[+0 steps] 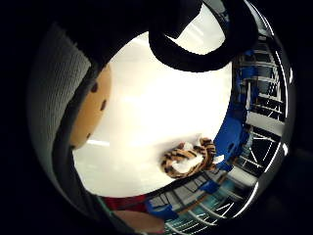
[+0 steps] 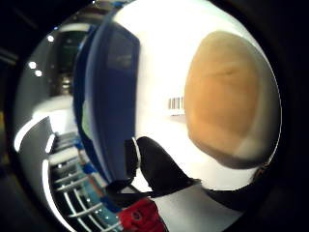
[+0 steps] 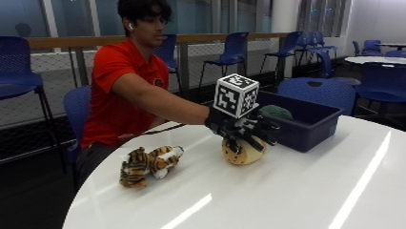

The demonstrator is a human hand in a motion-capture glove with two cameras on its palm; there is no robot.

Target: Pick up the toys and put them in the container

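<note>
Bright overhead glare on table [image 3: 317,191]

The person [image 3: 124,90] wears a bright red-orange short-sleeved polo shirt [image 3: 117,100] with a collar and a small dark emblem on the chest, over dark trousers [image 3: 95,160]. A white wireless earbud [image 3: 131,26] sits in one ear, and the hair is dark and short. The right hand [image 3: 241,130] is covered by a black glove whose fingers are black all the way to the tips. In the palm views, broad black straps [image 1: 195,49] and loops of the glove [image 2: 154,169] curve along the edges.
</note>
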